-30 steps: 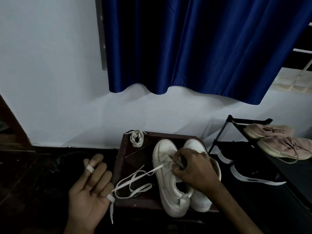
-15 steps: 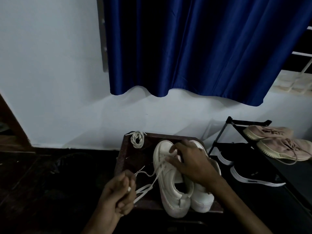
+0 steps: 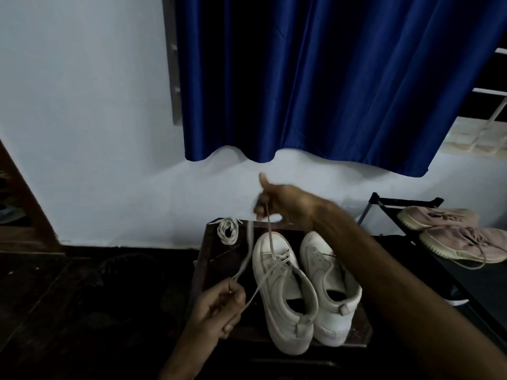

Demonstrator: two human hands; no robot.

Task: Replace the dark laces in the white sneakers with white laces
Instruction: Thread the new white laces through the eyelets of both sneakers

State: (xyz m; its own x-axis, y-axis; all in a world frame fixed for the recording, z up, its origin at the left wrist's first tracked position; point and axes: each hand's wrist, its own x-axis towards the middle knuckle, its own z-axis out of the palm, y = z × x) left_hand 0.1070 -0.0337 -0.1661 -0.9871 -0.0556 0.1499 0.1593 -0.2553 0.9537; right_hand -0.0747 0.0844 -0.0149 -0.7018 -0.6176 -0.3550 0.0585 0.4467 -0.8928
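Observation:
Two white sneakers stand side by side on a small dark stool, toes toward the wall. The left sneaker has a white lace threaded through its front eyelets. My right hand is raised above the toes and pinches one strand of that lace, pulled taut upward. My left hand, low at the stool's left, grips the other strand. The right sneaker shows bare eyelets. A coiled white lace lies at the stool's back left corner.
A white wall and a blue curtain are behind the stool. A black shoe rack at the right holds a pair of pinkish sneakers and dark shoes below. The floor on the left is dark.
My right hand left the sneaker's tongue and rose toward the wall, drawing the lace up through the eyelets. My left hand closed on the other strand and stayed low at the left.

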